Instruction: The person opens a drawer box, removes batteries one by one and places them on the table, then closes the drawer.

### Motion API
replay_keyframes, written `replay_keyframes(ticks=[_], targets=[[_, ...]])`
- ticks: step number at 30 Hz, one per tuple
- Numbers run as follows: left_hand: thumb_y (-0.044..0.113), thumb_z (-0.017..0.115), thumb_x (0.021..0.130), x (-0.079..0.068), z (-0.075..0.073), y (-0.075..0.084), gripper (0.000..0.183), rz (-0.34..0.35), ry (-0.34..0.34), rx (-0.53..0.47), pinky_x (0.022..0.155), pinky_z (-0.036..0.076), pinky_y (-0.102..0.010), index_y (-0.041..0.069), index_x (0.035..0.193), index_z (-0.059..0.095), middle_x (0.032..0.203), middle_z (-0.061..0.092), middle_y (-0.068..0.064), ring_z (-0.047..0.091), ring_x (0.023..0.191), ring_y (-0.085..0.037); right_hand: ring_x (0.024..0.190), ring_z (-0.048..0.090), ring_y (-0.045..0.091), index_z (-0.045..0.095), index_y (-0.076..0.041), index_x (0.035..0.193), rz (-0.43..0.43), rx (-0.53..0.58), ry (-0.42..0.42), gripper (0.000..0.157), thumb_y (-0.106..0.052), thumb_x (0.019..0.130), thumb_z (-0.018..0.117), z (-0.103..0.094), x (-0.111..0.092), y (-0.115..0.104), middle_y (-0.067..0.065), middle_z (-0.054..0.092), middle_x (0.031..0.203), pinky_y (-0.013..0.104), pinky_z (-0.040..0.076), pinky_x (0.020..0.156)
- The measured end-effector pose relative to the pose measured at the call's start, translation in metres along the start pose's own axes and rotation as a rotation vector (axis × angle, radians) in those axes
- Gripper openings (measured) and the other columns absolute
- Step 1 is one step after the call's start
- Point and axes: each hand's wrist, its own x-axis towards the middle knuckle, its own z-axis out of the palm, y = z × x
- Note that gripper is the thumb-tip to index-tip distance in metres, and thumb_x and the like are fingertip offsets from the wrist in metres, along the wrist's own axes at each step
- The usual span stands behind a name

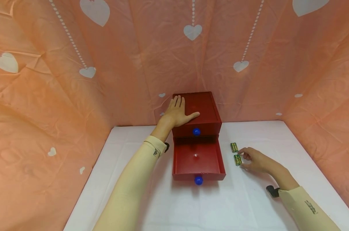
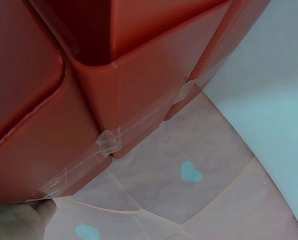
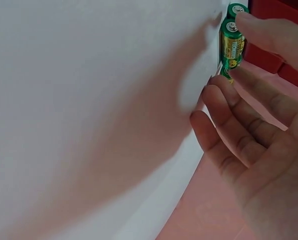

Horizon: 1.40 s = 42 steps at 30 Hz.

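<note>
A dark red two-drawer box (image 1: 201, 102) stands at the back of the white table, its lower drawer (image 1: 196, 160) pulled out and its upper one closed. Flat on the box's top, toward its left edge, rests my left hand (image 1: 177, 115), fingers straight and thumb spread. Right of the drawer lie two pairs of green-and-gold batteries. My right hand (image 1: 256, 159) has thumb and index finger at opposite ends of the nearer pair of batteries (image 3: 232, 44), pinching it, other fingers loosely bent. The farther pair of batteries (image 1: 234, 147) lies just beyond the index finger.
Blue round knobs (image 1: 199, 180) stick out from the drawer fronts. An orange cloth (image 1: 145, 64) with white hearts hangs behind and along both sides of the table (image 1: 220, 208). Clear tape (image 2: 109, 142) runs along the box's side.
</note>
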Motion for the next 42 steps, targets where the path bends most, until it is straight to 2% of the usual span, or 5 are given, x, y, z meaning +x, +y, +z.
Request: replay_keyframes(ticks=[19,27,34,39,42], targets=[[0.081,0.035,0.102,0.003,0.002,0.0,0.11,-0.007,-0.003,0.003,0.134,-0.008,-0.041,0.003,0.172,0.0,0.18,-0.005,-0.018,-0.008,0.167,-0.031,0.096,0.058,0.024,0.064,0.006,0.132,-0.05,0.009,0.069,0.05,-0.01,0.09,0.085,-0.002,-0.006,-0.007,0.006,0.062,0.102,0.038,0.056,0.083],[0.081,0.035,0.102,0.003,0.001,0.0,0.11,-0.01,-0.007,-0.002,0.134,-0.008,-0.041,0.003,0.172,0.0,0.18,-0.005,-0.018,-0.008,0.167,-0.031,0.095,0.062,0.023,0.068,0.006,0.128,-0.18,0.018,0.173,0.044,-0.002,0.088,0.084,-0.003,-0.009,-0.02,0.005,0.067,0.102,0.039,0.059,0.084],[0.081,0.034,0.102,0.003,0.001,0.001,0.11,-0.014,-0.006,0.005,0.134,-0.008,-0.041,0.003,0.172,0.0,0.18,-0.005,-0.017,-0.008,0.167,-0.03,0.094,0.067,0.028,0.069,0.004,0.125,-0.237,-0.006,0.23,0.041,-0.007,0.089,0.087,-0.003,-0.011,-0.038,0.005,0.072,0.102,0.043,0.061,0.086],[0.081,0.034,0.102,0.003,0.001,0.0,0.11,-0.012,-0.006,0.006,0.134,-0.008,-0.041,0.003,0.172,0.0,0.18,-0.005,-0.018,-0.008,0.167,-0.031,0.094,0.069,0.028,0.071,-0.001,0.126,-0.285,-0.012,0.288,0.042,-0.005,0.088,0.088,-0.002,-0.015,-0.055,0.003,0.073,0.103,0.039,0.063,0.084],[0.081,0.034,0.102,0.003,0.001,0.001,0.11,-0.012,-0.006,0.003,0.134,-0.008,-0.041,0.003,0.172,0.0,0.18,-0.005,-0.018,-0.008,0.167,-0.031,0.094,0.069,0.02,0.071,-0.005,0.127,-0.314,-0.018,0.333,0.043,-0.004,0.088,0.088,0.0,-0.017,-0.064,-0.002,0.073,0.105,0.034,0.064,0.083]])
